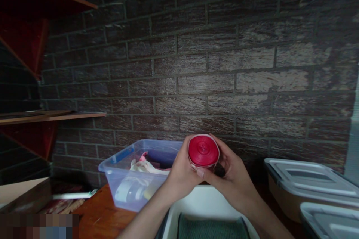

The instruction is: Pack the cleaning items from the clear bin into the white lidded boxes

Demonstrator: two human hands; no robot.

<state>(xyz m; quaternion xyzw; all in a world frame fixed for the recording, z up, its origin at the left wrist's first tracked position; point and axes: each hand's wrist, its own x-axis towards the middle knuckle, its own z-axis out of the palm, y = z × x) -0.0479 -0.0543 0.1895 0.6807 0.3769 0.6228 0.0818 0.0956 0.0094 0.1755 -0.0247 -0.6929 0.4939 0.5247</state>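
Between my two hands is a tightly wound red roll, ribbon-like, with its round end facing me and a pale outer layer at its edge. My left hand wraps the left side of it. On the other side, my right hand curls its fingers behind the roll, and the thumb presses low on the front. Both hands hold it above a white bin, which has dark green textured fabric inside. The roll's far end is hidden.
A translucent bluish plastic box with white and pink cloth and a bottle stands left on the wooden table. Grey-lidded containers sit at right. Red-bracketed shelves jut out at left; a dark brick wall rises behind.
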